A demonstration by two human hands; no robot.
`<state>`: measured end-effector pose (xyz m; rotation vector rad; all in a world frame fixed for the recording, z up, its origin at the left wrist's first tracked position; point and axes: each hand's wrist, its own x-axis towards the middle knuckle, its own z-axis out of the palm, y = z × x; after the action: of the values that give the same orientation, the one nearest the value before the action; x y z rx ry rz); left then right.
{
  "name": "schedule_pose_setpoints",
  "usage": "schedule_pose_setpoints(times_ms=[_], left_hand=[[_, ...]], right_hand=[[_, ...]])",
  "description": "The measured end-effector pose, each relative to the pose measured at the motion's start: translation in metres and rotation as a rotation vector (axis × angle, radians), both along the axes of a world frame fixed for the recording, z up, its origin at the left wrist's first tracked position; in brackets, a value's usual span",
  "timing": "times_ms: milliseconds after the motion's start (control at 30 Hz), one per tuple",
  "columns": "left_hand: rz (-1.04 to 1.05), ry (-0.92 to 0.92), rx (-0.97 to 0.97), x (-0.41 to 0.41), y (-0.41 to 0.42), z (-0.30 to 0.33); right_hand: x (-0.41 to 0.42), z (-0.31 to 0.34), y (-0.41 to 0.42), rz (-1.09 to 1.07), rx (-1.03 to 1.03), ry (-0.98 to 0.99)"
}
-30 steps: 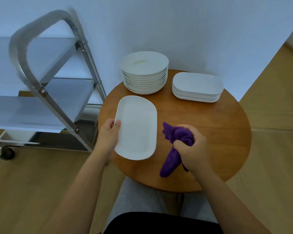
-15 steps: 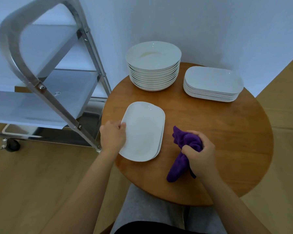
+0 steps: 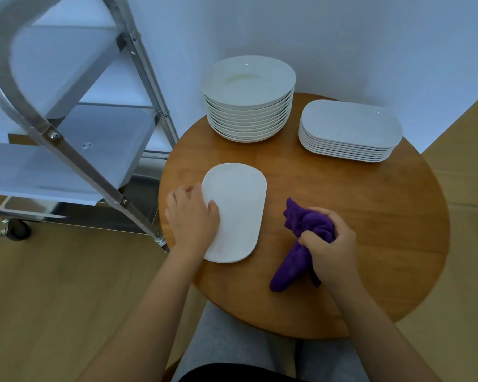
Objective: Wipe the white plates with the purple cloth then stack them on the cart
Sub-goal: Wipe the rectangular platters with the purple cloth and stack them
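Left hand [image 3: 191, 219] grips left edge of oblong white plate [image 3: 236, 213], thumb on top of rim, other fingers hidden under it. Plate at near-left part of round table [image 3: 370, 216]. Right hand [image 3: 330, 248] closed around bunched purple cloth [image 3: 301, 238], cloth touches table, just right of plate. Stack of round plates [image 3: 249, 100] and stack of oblong plates [image 3: 348, 130] at far side. Cart [image 3: 66, 128] left of table.

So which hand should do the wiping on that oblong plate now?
The right hand: it already grips the purple cloth beside the oblong plate, while the left hand holds the plate's edge steady.
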<state>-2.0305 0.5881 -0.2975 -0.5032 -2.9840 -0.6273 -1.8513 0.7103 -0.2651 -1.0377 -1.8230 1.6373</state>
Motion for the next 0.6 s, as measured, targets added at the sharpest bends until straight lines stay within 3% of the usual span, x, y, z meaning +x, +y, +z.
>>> schedule_pose_setpoints(times_ms=[133, 300, 400, 500, 600], left_hand=[[-0.143, -0.005, 0.152, 0.012, 0.034, 0.016], [-0.239, -0.322, 0.379, 0.010, 0.107, 0.035], [-0.226, -0.386, 0.418, -0.005, 0.158, 0.037], [-0.228, -0.421, 0.388, -0.017, 0.204, 0.032], [-0.254, -0.437, 0.225, -0.025, 0.239, 0.023]], right_hand=[[-0.002, 0.006, 0.017, -0.046, -0.024, 0.022], [-0.004, 0.007, 0.050, -0.175, -0.074, 0.075], [-0.005, 0.003, 0.066, -0.168, 0.007, -0.012], [-0.005, -0.002, 0.080, -0.155, 0.054, -0.035], [-0.004, -0.006, 0.093, -0.162, 0.036, -0.056]])
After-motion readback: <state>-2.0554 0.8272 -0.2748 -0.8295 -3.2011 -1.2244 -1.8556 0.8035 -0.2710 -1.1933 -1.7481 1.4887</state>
